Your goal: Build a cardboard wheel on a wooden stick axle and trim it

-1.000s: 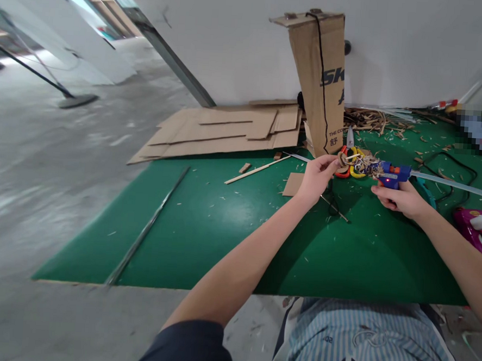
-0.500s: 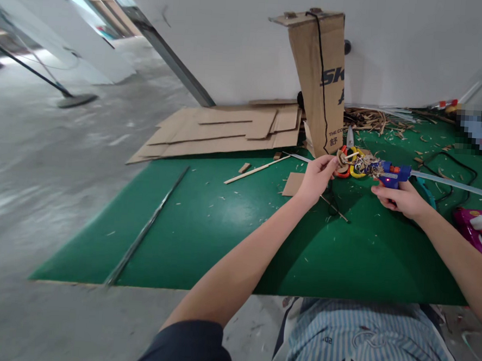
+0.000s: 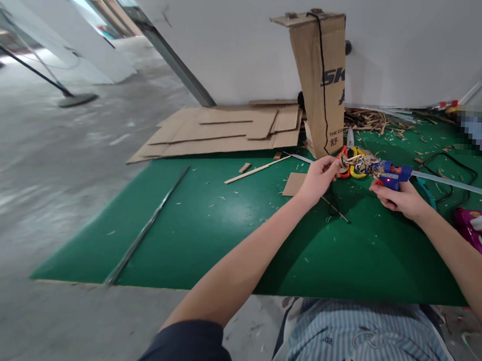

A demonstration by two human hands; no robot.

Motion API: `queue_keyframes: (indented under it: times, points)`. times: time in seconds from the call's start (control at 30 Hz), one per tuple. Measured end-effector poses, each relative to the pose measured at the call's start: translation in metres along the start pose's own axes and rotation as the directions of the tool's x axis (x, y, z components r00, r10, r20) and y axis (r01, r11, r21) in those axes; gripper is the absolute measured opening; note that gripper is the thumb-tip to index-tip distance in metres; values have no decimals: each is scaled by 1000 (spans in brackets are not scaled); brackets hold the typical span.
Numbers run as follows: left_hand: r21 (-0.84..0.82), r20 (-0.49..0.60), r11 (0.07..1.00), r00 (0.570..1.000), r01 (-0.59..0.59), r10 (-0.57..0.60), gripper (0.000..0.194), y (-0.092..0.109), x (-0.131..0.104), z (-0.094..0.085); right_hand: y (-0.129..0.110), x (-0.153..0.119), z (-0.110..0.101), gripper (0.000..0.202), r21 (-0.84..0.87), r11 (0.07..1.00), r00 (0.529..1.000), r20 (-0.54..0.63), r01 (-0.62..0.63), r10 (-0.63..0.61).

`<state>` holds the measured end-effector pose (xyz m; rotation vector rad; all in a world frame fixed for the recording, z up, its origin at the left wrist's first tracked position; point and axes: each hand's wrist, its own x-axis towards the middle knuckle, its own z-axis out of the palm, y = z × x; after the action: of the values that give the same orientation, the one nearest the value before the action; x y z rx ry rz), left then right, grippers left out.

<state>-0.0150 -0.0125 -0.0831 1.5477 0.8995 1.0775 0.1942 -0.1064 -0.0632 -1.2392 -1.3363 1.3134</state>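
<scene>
My right hand (image 3: 399,198) is wrapped round the handle of a blue glue gun (image 3: 392,176), its nozzle end covered in cardboard scraps and pointing left. From the back of the gun a long clear glue stick (image 3: 457,183) sticks out. My left hand (image 3: 320,177) pinches a small round brown piece (image 3: 343,160) with a thin pale stick on it, close to the nozzle. Whether nozzle and piece touch I cannot tell. Just behind them lie scissors with red and yellow handles (image 3: 358,171). Beneath my left hand are a cardboard square (image 3: 293,184) and a thin rod (image 3: 339,211).
A tall cardboard box (image 3: 320,82) with a black cord stands behind my hands. Flat cardboard sheets (image 3: 228,128) lie left of it. A wooden stick (image 3: 258,169) and a dark strip (image 3: 148,226) rest on the green table (image 3: 205,238). At right is a magenta device (image 3: 472,230).
The small round piece in my left hand has turned slightly and its thin stick sits at a different angle. The glue gun has barely shifted.
</scene>
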Motion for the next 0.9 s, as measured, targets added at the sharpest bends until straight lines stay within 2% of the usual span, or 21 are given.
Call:
queue_keyframes:
  times: [0.57, 0.9]
  points:
    - [-9, 4, 1000, 1000, -3, 3, 19, 1, 0, 0, 6, 1, 1, 45, -2, 999, 998, -41, -40, 40]
    - [-15, -4, 1000, 1000, 1, -1, 16, 9, -3, 2, 6, 2, 2, 48, -12, 999, 997, -52, -50, 50]
